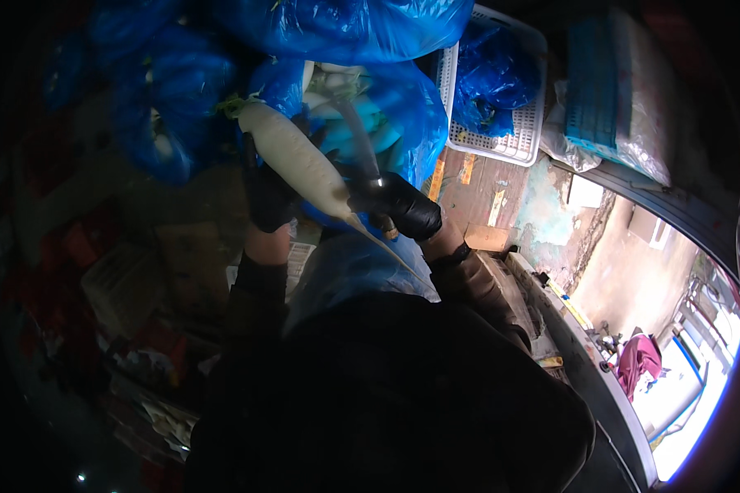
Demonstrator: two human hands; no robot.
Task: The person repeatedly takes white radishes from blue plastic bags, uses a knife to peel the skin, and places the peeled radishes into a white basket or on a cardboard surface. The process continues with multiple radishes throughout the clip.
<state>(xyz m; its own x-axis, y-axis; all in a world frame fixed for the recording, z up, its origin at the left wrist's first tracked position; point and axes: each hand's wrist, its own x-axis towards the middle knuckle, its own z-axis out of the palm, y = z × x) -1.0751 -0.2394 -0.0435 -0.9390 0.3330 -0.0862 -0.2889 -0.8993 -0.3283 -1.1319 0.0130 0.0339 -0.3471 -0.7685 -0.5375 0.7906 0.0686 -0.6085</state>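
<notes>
White daikon (294,158) held tilted over near-left edge of open blue plastic bag (424,117), green-topped end by bag's left side, thin root tail pointing away from bag. Likely heavy, stiff, slippery if wet; tail probably snaps easily (thick middle gives best hold). Left hand (270,195), black-gloved, supports daikon from left, fingers mostly hidden. Right hand (407,208) closed round knife (359,135) handle, wrist angled inward, blade reaching over bag.

Left hand (270,193) black-gloved, cupped, wrist (267,245) bare; right hand (406,207) black-gloved, curled into a grip, forearm (483,286) slanting inward.
</notes>
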